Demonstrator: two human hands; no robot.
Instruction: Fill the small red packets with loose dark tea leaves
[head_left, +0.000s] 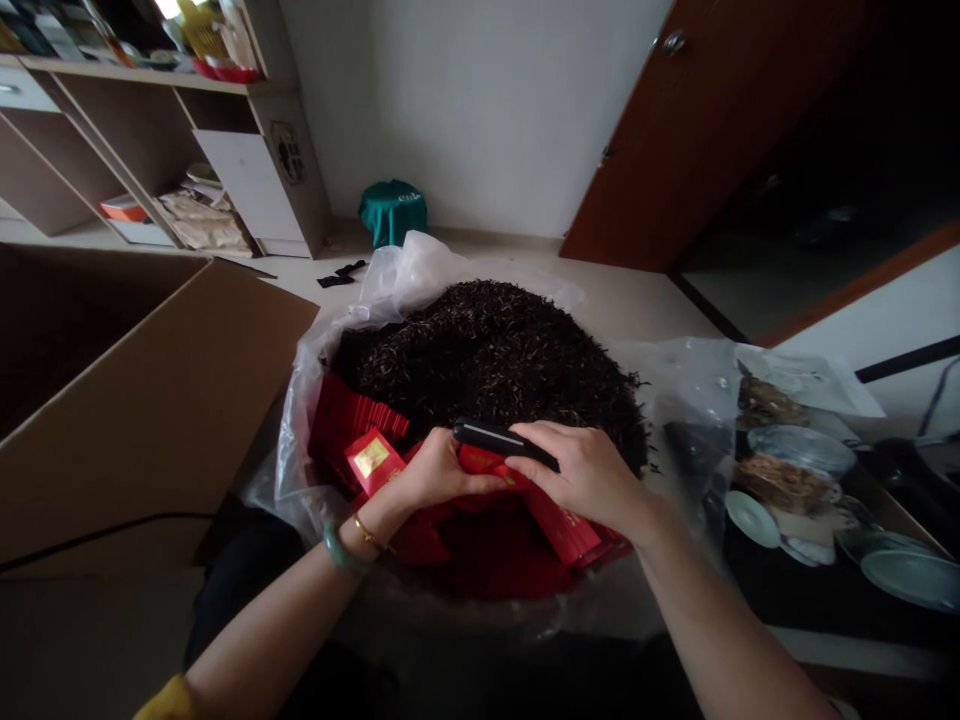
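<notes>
My right hand (581,470) is closed around a slim black handheld device (495,440) with a pale edge line. Its far end reaches my left hand (439,468). The left fingers and thumb pinch a small red packet (480,460) just beneath the device; part of it is hidden by my hands. Behind my hands rises a big heap of dark, dry loose tea leaves (510,350) in a clear plastic bag (300,410). Many red packets (360,420) lie along the heap's near left side, one with a gold label. Another long red packet (562,525) lies under my right hand.
An open cardboard box (165,400) stands on the left. To the right, a low dark table (757,590) carries bowls, dishes and bags. A green covered bin (394,210) stands by the wall, near shelves (150,110) and a brown door (720,120).
</notes>
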